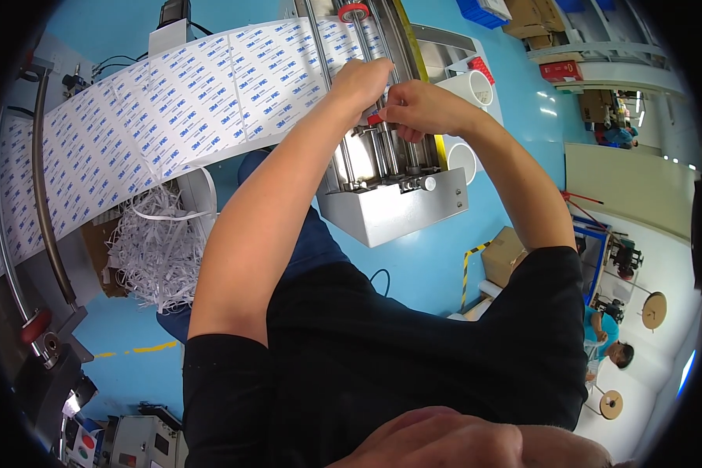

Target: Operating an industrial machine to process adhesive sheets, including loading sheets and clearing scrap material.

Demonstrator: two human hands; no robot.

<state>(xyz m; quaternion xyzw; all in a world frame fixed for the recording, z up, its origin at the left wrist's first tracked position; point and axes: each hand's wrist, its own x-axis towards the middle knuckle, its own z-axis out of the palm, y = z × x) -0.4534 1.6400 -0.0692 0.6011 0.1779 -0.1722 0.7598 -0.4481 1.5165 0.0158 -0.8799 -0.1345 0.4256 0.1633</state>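
Both hands are at the metal rods (347,160) of a slitting machine, over its silver end housing (397,204). My left hand (360,84) is closed above the rods, its fingertips mostly hidden behind the hand. Close on its right, my right hand (422,109) has curled fingers, with thumb and index pinched beside a small red wheel (375,119). Whatever lies between the fingers is too small to make out. A wide white sheet (187,101) with blue print runs beneath the rods from the left. Farther up the shaft sits another red wheel (354,12).
A heap of shredded white strips (156,257) fills a box below the sheet. White cardboard tubes (469,88) lie right of the machine. More rollers with a dark rod (40,187) stand at far left. A person (606,343) in blue works at the far right.
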